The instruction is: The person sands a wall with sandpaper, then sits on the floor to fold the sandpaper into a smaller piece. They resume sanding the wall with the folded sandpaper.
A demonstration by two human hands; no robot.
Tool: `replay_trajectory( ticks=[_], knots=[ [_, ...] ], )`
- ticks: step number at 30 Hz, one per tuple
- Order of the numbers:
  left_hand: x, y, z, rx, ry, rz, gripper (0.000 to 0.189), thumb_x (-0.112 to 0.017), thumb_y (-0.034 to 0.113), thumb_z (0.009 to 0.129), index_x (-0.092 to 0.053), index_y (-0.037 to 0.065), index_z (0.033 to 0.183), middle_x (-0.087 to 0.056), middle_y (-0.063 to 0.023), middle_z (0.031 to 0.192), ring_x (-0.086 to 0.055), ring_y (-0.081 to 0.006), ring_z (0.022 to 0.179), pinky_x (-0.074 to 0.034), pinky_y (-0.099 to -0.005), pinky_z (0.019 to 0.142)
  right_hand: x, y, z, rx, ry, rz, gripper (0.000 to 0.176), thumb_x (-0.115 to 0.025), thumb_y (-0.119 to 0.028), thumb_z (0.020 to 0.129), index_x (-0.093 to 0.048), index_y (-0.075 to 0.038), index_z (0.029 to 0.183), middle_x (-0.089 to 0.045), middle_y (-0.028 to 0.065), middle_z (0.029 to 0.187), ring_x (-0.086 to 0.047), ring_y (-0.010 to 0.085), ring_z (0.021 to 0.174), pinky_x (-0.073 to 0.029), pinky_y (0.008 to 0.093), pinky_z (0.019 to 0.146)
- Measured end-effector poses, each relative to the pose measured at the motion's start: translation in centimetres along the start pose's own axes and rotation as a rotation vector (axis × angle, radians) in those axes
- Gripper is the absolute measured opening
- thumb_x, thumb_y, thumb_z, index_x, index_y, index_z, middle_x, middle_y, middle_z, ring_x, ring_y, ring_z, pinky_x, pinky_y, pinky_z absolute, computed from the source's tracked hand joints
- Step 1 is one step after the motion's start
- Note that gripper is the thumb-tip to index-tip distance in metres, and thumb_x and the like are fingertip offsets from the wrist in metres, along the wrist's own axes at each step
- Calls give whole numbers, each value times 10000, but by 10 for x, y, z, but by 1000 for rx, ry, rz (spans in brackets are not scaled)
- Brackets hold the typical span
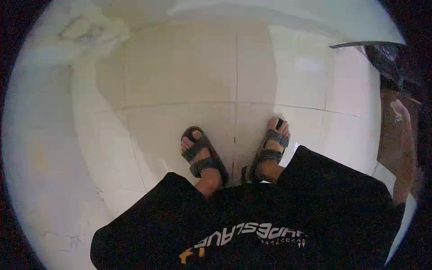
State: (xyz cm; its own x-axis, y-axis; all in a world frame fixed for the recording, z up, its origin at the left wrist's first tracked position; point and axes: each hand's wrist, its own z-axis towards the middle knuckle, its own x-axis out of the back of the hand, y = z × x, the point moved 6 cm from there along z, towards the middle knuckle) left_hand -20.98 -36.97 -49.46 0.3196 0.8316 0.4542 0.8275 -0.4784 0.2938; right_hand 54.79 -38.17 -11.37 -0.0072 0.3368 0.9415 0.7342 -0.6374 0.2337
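Note:
At the far right edge my right hand (398, 111) reaches forward, the forearm running up from the black sleeve. It overlaps a brown panel (388, 130), just below a dark, shiny, crumpled thing (387, 60) that looks like a plastic bag. The hand is small and blurred, and I cannot tell how its fingers are set or whether they hold anything. My left hand is out of view. My black T-shirt (252, 211), with white lettering and a small yellow print, fills the bottom. Below me my feet stand apart in dark strapped sandals (271, 153).
Pale floor tiles (180, 67) with thin grout lines spread around my feet. A whitish wall (40, 148) rises on the left. Across the top curves a pale surface (288, 15), and a dark edge (344, 45) juts in at the upper right.

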Motion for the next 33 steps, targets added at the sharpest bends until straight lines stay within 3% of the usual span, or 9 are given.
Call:
replay_trajectory(
  ticks=[6, 13, 14, 19, 23, 28, 30, 33],
  knots=[
    [2, 89, 55, -233, -193, 77, 270, -545, 276, 865, -597, 65, 1026, -576, -142, 1090, -547, -309, 1000, -428, -458, 832, -4, 15, -12, -152, -147, 20, 373, -446, -321, 945, -543, -18, 1140, -538, 134, 957, -520, 254, 848, -410, 419, 746],
    [60, 116, 47, -336, -206, 241, 244, -551, 264, 856, -713, 82, 858, -676, -125, 937, -644, -293, 854, -511, -435, 723, 4, 11, -62, -233, -127, 59, 395, -412, -322, 974, -632, 0, 1037, -615, 127, 809, -596, 245, 727, -483, 398, 651],
    [76, 122, 36, -445, -227, 328, 244, -551, 249, 864, -713, 68, 887, -667, -143, 970, -636, -303, 896, -508, -430, 739, 6, 15, -79, -382, -168, 85, 416, -411, -360, 974, -640, -17, 1026, -622, 120, 879, -594, 237, 784, -484, 392, 672],
    [33, 106, 95, -509, -182, 459, 277, -506, 293, 857, -701, 112, 935, -670, -67, 952, -630, -291, 824, -492, -446, 713, -33, 29, -126, -296, -89, 81, 355, -425, -312, 952, -581, -30, 1102, -607, 145, 949, -581, 264, 854, -475, 392, 728],
    [22, 102, 101, -539, -156, 457, 297, -474, 312, 877, -644, 112, 1015, -607, -68, 1043, -583, -289, 910, -454, -454, 773, -74, 41, -140, -190, -35, 36, 340, -436, -273, 935, -534, -40, 1163, -594, 165, 1006, -571, 286, 910, -467, 392, 773],
    [2, 60, 71, -412, 96, 297, 341, -434, 337, 901, -572, 111, 1115, -528, -69, 1156, -525, -286, 1017, -407, -464, 848, -132, 48, -149, 24, 77, -32, 369, -450, -224, 913, -476, -54, 1239, -579, 190, 1076, -558, 313, 980, -458, 392, 829],
    [-22, 26, 52, -305, 275, 161, 362, -418, 347, 910, -544, 111, 1155, -497, -70, 1201, -501, -285, 1060, -388, -468, 878, -147, 43, -145, 142, 137, -64, 394, -456, -205, 904, -453, -59, 1270, -573, 200, 1104, -553, 324, 1008, -454, 393, 851],
    [-69, -55, -2, 20, 691, -71, 398, -394, 362, 925, -501, 111, 1215, -450, -70, 1269, -466, -283, 1124, -360, -474, 923, -152, 19, -118, 349, 242, -115, 441, -465, -176, 891, -417, -67, 1316, -563, 215, 1147, -546, 340, 1050, -449, 393, 884]
  ],
)
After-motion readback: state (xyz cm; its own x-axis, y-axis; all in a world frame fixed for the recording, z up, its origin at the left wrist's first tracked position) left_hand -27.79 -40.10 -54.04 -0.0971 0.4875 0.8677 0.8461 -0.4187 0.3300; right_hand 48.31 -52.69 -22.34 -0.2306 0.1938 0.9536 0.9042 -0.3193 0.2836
